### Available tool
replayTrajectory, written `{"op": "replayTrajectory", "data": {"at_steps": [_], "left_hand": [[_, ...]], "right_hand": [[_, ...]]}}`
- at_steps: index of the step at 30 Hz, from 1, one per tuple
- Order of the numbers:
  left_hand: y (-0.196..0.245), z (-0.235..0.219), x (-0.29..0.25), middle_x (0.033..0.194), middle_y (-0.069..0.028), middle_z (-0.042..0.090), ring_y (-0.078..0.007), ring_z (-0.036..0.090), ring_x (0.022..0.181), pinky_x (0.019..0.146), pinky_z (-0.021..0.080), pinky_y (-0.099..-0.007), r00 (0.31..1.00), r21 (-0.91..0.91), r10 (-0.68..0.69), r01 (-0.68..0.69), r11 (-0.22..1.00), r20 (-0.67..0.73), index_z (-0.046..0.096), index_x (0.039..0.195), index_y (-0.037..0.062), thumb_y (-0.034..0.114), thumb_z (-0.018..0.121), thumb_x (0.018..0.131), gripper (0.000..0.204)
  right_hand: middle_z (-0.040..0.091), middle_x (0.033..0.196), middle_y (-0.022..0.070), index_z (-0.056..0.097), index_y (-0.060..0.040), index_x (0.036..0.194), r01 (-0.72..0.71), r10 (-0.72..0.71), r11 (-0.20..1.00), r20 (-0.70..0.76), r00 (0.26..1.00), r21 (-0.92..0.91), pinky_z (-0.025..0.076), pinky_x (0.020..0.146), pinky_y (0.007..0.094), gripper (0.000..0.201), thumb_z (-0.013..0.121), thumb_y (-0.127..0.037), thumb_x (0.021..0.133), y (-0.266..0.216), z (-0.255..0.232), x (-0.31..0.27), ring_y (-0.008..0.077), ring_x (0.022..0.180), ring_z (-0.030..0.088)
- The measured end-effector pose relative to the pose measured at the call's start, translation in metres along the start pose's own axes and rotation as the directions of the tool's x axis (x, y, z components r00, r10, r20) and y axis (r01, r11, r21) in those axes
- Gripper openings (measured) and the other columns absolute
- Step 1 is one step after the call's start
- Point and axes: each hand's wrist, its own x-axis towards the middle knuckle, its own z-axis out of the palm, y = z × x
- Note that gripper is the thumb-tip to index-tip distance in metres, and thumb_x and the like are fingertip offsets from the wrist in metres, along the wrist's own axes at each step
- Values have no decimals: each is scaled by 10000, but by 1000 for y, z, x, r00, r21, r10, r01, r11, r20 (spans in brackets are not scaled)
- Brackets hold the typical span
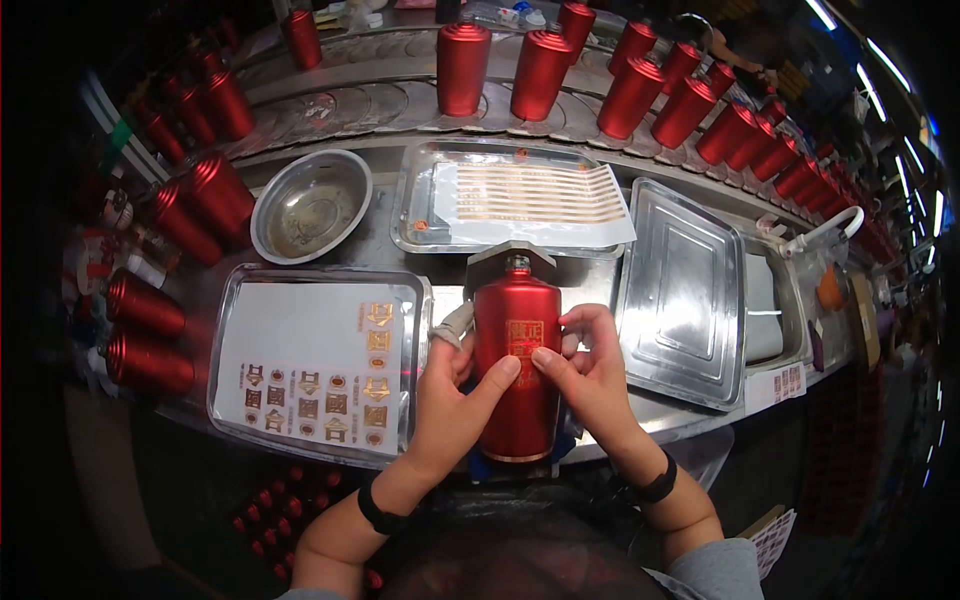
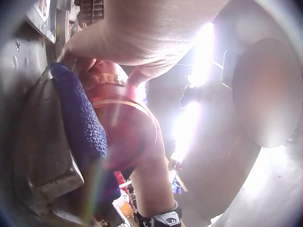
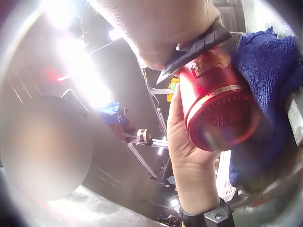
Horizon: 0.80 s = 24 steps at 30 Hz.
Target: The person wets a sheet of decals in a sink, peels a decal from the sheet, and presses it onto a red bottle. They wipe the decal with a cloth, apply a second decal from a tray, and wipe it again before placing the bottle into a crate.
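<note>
A red bottle with gold lettering on its front lies in the middle of the head view, its neck pointing away from me. My left hand holds it from the left, thumb pressed on the front beside the lettering. A pale covering wraps one left fingertip. From the other side my right hand grips the bottle, thumb on the lettering's lower right, fingers bent at the side. Blue cloth lies under the bottle. A dark, flat, pointed piece shows beside my right hand in the right wrist view.
Left is a tray with a sheet of gold stickers. Behind are a metal bowl and a tray holding gold-striped sheets. An overturned tray and sink stand right. Red bottles line the conveyor.
</note>
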Motion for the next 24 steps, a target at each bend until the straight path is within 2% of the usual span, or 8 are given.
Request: {"op": "replayTrajectory", "data": {"at_steps": [7, 10, 13, 24], "left_hand": [[2, -7, -1, 1388, -208, 461, -217, 525, 1225, 1015, 445, -334, 1000, 31, 1, -1, 1000, -8, 284, 1431, 4, 93, 645, 904, 645], [5, -4, -2, 1342, -198, 503, -210, 515, 1228, 1040, 410, -334, 999, -15, -14, 13, 1000, -34, 310, 1402, -39, 107, 676, 883, 652], [9, -2, 3, 1319, -196, 521, -200, 530, 1205, 1017, 428, -319, 998, -98, -49, 45, 994, -37, 327, 1384, -46, 116, 674, 887, 627], [5, -2, 6, 1288, -187, 542, -175, 560, 1153, 953, 470, -292, 997, -85, -49, 44, 995, -58, 342, 1384, -34, 127, 666, 898, 606]], "right_hand": [[507, 1030, 41, 419, -68, 1132, 2, -2, 1000, 14, 1000, -9, 423, 506, 135, 399, 699, -34, 850, -3, 6, 1, -7, 634, 543], [513, 1031, 35, 421, -70, 1126, -6, 6, 1000, 5, 1000, 4, 430, 518, 133, 380, 684, -20, 856, -4, 4, 0, -7, 645, 546], [516, 1036, 28, 424, -73, 1120, -4, 4, 1000, -17, 1000, -9, 430, 526, 131, 362, 668, -4, 862, -5, 6, 1, -8, 654, 545], [486, 951, -8, 433, -85, 1104, 28, -28, 1000, -40, 999, -9, 377, 504, 120, 349, 670, -7, 859, 1, 9, 1, -30, 606, 464]]}}
